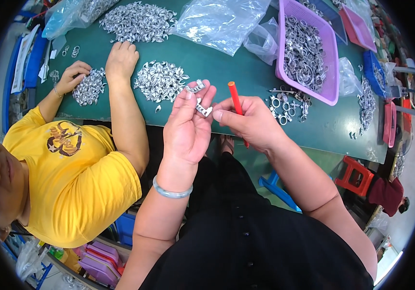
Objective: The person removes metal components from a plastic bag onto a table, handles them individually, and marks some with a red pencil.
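Note:
My left hand (186,133) is turned palm up over the table's near edge. Its thumb and fingers hold a small silvery metal piece (197,87), and a second metal piece (203,108) lies across the fingers. Close beside it, my right hand (260,123) grips a red pen (235,96), slanted with its upper end up and left. The thumb and forefinger of that hand come near the second piece; whether they touch it I cannot tell. On the table ahead, a pile of curved metal pieces (160,80) lies just left of my left hand.
A co-worker in a yellow shirt (79,179) sits at my left, both hands at the piles. A purple basket (332,58) of metal rings stands ahead right, with loose ring parts (285,104) before it. Clear plastic bags (222,21) lie farther back. A red stool (355,176) stands right.

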`<action>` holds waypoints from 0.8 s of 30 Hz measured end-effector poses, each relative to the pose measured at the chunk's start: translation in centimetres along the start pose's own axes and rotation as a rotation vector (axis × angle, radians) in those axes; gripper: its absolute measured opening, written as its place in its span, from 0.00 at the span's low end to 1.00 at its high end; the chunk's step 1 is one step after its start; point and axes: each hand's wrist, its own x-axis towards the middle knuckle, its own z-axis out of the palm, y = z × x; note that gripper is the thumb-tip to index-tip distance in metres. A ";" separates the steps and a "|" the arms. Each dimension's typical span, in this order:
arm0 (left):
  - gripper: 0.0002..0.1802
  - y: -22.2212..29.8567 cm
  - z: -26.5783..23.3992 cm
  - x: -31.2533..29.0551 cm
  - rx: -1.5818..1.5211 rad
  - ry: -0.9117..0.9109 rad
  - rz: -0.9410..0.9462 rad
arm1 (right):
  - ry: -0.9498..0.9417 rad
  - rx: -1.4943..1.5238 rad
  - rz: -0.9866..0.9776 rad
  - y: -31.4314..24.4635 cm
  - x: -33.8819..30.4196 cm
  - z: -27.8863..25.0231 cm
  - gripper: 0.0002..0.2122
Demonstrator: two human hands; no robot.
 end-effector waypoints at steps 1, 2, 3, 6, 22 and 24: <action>0.11 0.1 0.2 0.4 0.019 -0.020 0.043 | -0.016 0.055 0.036 -0.3 0.4 0.2 0.06; 0.11 0.3 0.4 0.7 0.025 -0.022 0.046 | -0.010 0.062 0.040 -0.5 0.9 0.4 0.06; 0.11 0.5 0.7 1.1 0.043 -0.023 0.065 | -0.014 0.067 0.037 -0.7 1.5 0.4 0.06; 0.11 -0.1 0.1 -0.5 0.024 -0.012 0.082 | -0.005 0.074 0.052 0.2 0.6 0.2 0.05; 0.07 1.5 -1.3 -0.4 0.224 -0.020 -0.024 | 0.002 -0.072 -0.051 -2.0 2.6 0.8 0.05; 0.07 1.5 -1.4 -0.3 0.228 -0.012 -0.016 | 0.010 -0.054 -0.073 -1.9 2.5 1.1 0.04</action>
